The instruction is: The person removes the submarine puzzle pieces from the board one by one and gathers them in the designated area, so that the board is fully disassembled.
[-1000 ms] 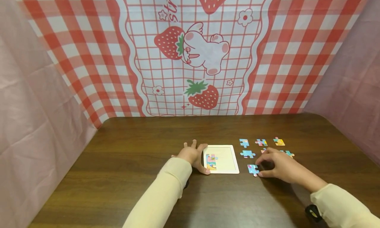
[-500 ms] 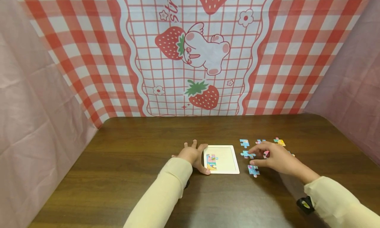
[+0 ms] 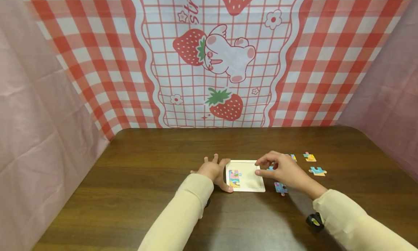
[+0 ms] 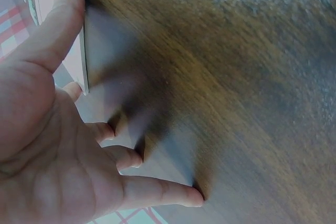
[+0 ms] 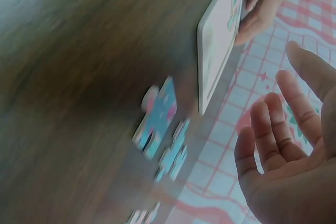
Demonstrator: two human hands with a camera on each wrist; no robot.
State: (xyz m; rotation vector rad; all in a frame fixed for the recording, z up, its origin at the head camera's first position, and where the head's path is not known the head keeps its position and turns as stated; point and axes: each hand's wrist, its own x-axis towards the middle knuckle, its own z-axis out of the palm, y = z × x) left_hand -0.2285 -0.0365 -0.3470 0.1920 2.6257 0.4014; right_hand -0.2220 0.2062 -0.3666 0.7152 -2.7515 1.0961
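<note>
A white square puzzle tray (image 3: 250,169) lies on the table, with joined puzzle pieces (image 3: 234,179) along the left of its recess. My left hand (image 3: 213,171) rests at the tray's left side, thumb at the near corner and index finger at the far one, other fingers spread over the table. Above the tray's right edge hovers my right hand (image 3: 284,170), thumb and index finger apart. In the right wrist view no piece shows between its fingers (image 5: 294,108). Below that hand lies a blue puzzle piece (image 3: 281,188) with pink spots; another blue piece (image 5: 173,153) is partly hidden behind it.
Further right on the brown wooden table (image 3: 156,153) lie a yellow piece (image 3: 310,157) and a teal piece (image 3: 318,171). My right hand covers part of the loose group. A strawberry-print cloth (image 3: 225,109) hangs along the table's far edge.
My right hand has moved left, from over the loose pieces to the tray's right edge. The left hand stays at the tray.
</note>
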